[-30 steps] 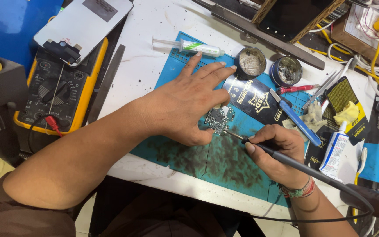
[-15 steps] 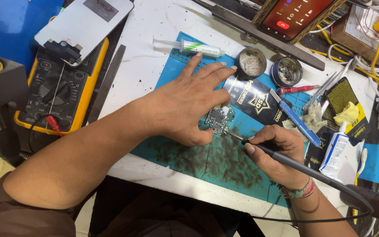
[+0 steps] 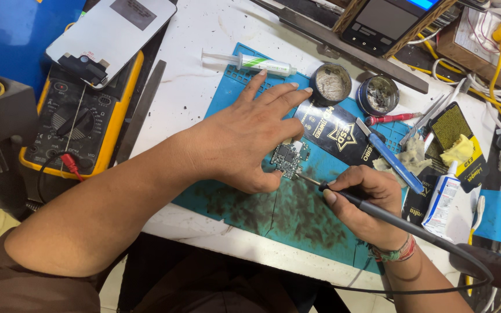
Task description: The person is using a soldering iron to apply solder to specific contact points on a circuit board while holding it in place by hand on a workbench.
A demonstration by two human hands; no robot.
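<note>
A small green circuit board [image 3: 289, 157] lies on a blue work mat [image 3: 297, 223]. My left hand [image 3: 249, 134] rests flat over the board's left side, thumb and fingers pinning it to the mat. My right hand [image 3: 365, 203] grips a black soldering iron [image 3: 343, 195] like a pen, with its tip touching the lower right edge of the board. The iron's black cable runs off toward the lower right.
A yellow multimeter [image 3: 79, 124] with a white phone screen panel [image 3: 111, 35] on it sits at left. A syringe [image 3: 259, 62], two round tins [image 3: 330, 83], a blue-handled tool [image 3: 391, 157], a small white bottle [image 3: 443, 196] and a dark phone [image 3: 387, 20] surround the mat.
The phone at the top right showed a red lit screen half a second ago and is dark grey now. Both hands, the board and the iron have hardly moved.
</note>
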